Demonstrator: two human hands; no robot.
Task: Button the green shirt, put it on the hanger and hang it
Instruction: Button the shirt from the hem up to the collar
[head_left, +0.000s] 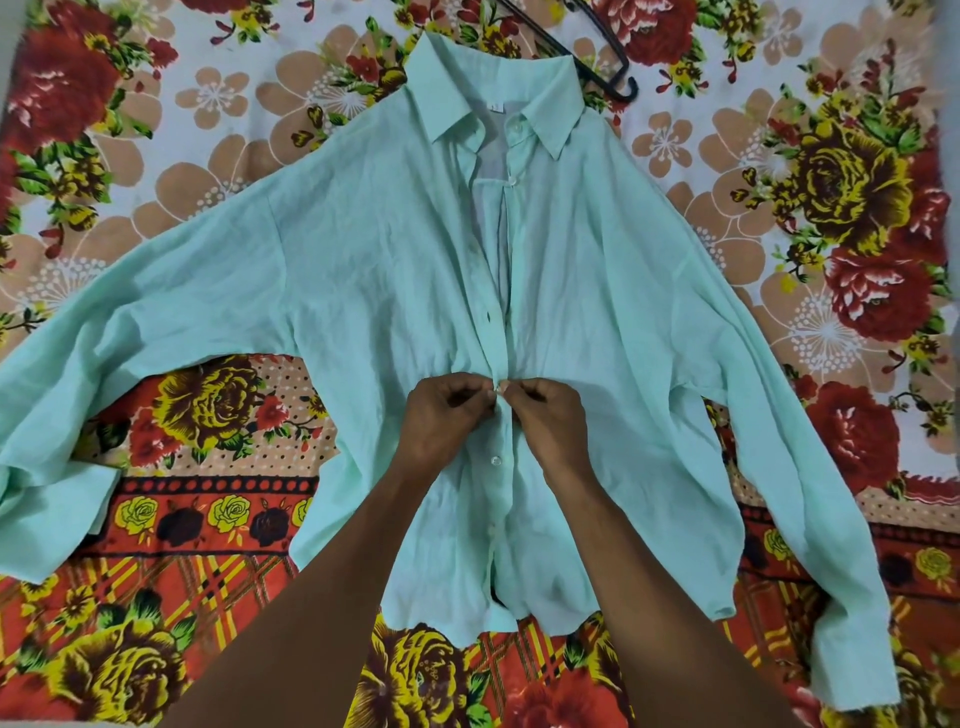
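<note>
While spread flat on one floral sheet (218, 130): one green shirt (363, 270); two hands, left hand (447, 421) and right hand (550, 421), fingers pinching placket around one button (503, 385); beyond collar, one black hanger (587, 57).

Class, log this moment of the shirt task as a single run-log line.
stage: buttoning | left hand and right hand: pinching a button at green shirt placket | upper placket: open | hanger: on floral bedsheet, unused
</note>
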